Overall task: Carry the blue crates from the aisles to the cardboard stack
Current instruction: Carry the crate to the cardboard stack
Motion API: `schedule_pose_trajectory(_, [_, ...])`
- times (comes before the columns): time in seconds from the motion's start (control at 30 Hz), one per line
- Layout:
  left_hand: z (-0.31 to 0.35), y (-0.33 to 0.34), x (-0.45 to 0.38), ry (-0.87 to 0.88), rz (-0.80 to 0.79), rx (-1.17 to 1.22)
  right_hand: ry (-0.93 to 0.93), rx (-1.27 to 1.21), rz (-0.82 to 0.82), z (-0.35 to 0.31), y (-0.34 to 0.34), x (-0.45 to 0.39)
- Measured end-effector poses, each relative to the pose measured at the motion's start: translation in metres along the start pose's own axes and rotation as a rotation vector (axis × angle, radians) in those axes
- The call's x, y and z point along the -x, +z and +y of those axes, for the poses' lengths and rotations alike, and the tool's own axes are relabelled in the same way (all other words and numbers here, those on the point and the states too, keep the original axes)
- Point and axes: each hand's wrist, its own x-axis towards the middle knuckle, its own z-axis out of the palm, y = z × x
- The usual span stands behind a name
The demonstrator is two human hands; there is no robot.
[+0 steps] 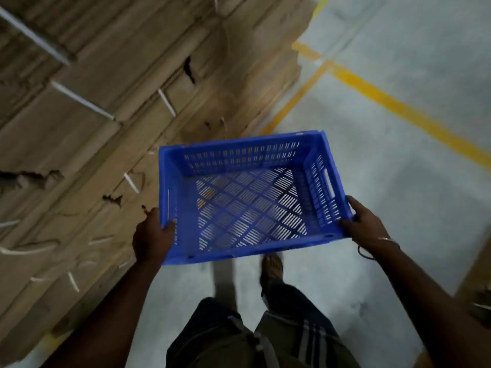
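An empty blue crate (247, 155) with slotted walls and a lattice bottom hangs level in front of me, above the floor. My left hand (152, 235) grips its near left corner, thumb over the rim. My right hand (364, 224) grips the near right corner below the side handle slot. The cardboard stack (93, 128), flat brown sheets tied with white straps, fills the left and upper left of the view. The crate's left edge overlaps the stack's side in the image.
Grey concrete floor (398, 181) lies to the right, marked with yellow lines (385, 102) that meet near the stack's far corner. My sandalled foot (272, 264) shows below the crate. Another brown object (478, 288) sits at the right edge.
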Motion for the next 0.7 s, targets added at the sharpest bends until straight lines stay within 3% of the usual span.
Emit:
schedule_pose_trajectory(0.13, [0.060, -0.018, -0.022, 0.121, 0.066, 0.042, -0.008, -0.122, 0.098, 0.002, -0.057, 0.001])
schedule_pose_trajectory(0.4, [0.172, -0.036, -0.114, 0.314, 0.003, 0.131, 0.060, -0.227, 0.275, -0.031, -0.122, -0.028])
schedule_pose_trajectory(0.57, [0.238, -0.032, -0.185, 0.371, -0.163, 0.293, 0.123, -0.265, 0.366, -0.053, -0.149, -0.051])
schedule_pose_trajectory(0.7, [0.309, -0.039, -0.222, 0.417, -0.195, 0.397, 0.168, -0.306, 0.447, -0.069, -0.172, -0.061])
